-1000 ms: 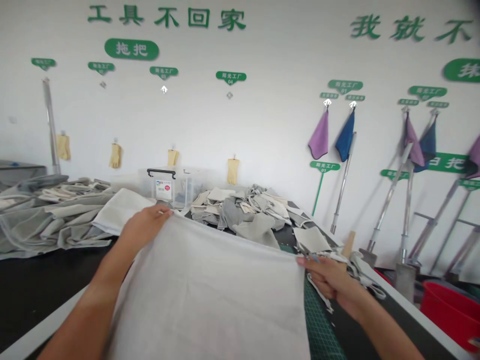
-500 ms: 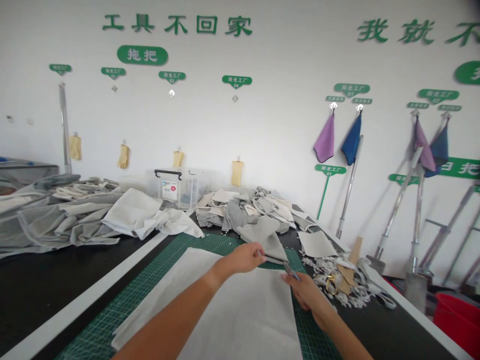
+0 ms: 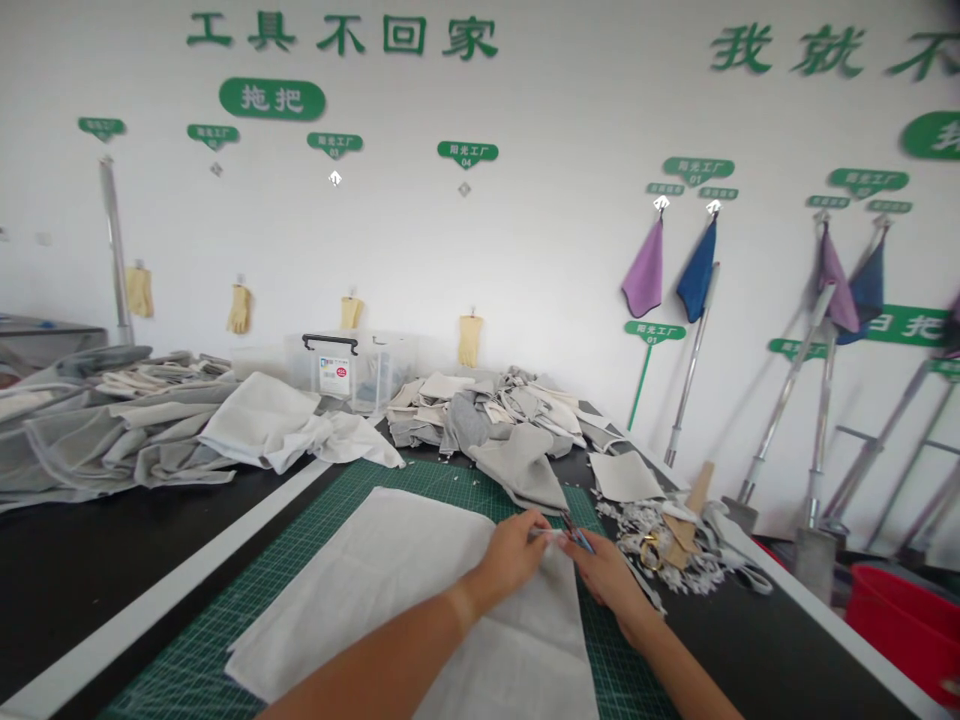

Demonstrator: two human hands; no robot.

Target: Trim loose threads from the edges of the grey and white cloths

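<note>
A large pale grey-white cloth lies flat on the green cutting mat. My left hand is closed at the cloth's far right corner, pinching its edge. Close beside it, my right hand is wrapped round small thread snips with metal blades and a blue part. The blades point up and to the left, near the pinched corner; whether they touch the cloth I cannot tell. Just beyond both hands is a grey cloth piece, its near edge close to the snips.
Folded fabric is heaped at the left. Cloth pieces pile up at the back, by a clear plastic box. Right of the mat lie white scraps and a square cloth. A red bucket stands beyond the table's right edge.
My left hand has moved right and a little nearer, from beside the grey cloth piece to the white cloth's corner. My right hand stays close by with the snips. The view has shifted slightly.
</note>
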